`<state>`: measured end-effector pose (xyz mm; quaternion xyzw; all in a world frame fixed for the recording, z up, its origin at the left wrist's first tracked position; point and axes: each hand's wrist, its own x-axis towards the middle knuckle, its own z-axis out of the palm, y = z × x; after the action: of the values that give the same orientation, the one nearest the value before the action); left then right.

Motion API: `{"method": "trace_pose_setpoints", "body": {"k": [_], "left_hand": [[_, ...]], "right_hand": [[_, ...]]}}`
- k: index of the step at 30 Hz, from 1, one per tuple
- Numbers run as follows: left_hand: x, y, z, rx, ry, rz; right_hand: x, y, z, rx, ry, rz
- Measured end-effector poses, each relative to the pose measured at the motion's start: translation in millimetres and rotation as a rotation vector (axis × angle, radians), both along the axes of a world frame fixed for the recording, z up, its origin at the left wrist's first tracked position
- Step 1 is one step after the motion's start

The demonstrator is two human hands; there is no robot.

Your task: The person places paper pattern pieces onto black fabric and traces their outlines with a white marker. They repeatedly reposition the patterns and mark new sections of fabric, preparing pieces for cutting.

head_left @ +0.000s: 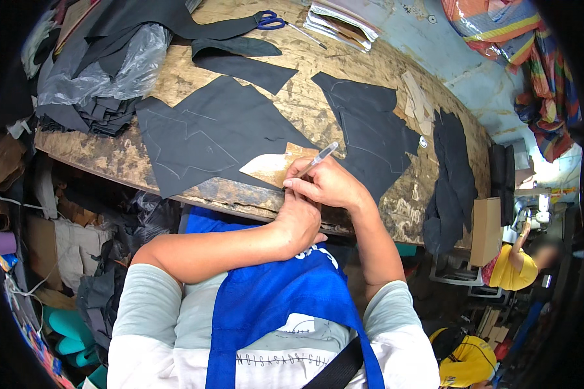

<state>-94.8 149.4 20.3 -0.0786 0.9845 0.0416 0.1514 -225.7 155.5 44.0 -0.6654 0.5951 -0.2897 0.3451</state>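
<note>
My right hand (331, 183) is closed around a pale pen (322, 157), which slants up to the right. Beneath that hand lies a small pattern piece (266, 167), white on its left part and brown at the top, on a dark cloth piece (220, 129) marked with thin pale lines. My left hand (298, 223) is bent at the table's front edge, its fingers drawn together against the right hand. Their tips are partly hidden, so what they pinch does not show. To the right lies another marked dark cloth piece (366, 129).
Blue-handled scissors (270, 21) lie at the back of the worn wooden table (182, 78). Clear plastic (136, 65) and stacked dark cloth (100, 115) crowd the left. Dark fabric (453, 175) drapes the right end, beside a cardboard box (485, 230). Two people in yellow are at right.
</note>
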Motion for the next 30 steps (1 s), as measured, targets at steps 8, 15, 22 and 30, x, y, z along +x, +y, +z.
{"method": "trace_pose_setpoints", "body": {"k": [8, 15, 22, 30], "left_hand": [[3.1, -1.2, -12.9, 0.025, 0.04, -0.07], [5.0, -3.0, -24.6, 0.148, 0.179, -0.018], [8.7, -11.0, -18.8, 0.199, 0.253, -0.03], [3.8, -14.3, -7.7, 0.073, 0.203, 0.011]], "right_hand": [[20.9, -22.2, -7.0, -0.112, 0.129, 0.048], [46.1, -58.6, -17.0, -0.097, 0.011, 0.021], [43.4, -57.9, -21.1, -0.207, 0.041, -0.06], [10.0, -33.7, -11.8, -0.076, 0.25, -0.421]]}}
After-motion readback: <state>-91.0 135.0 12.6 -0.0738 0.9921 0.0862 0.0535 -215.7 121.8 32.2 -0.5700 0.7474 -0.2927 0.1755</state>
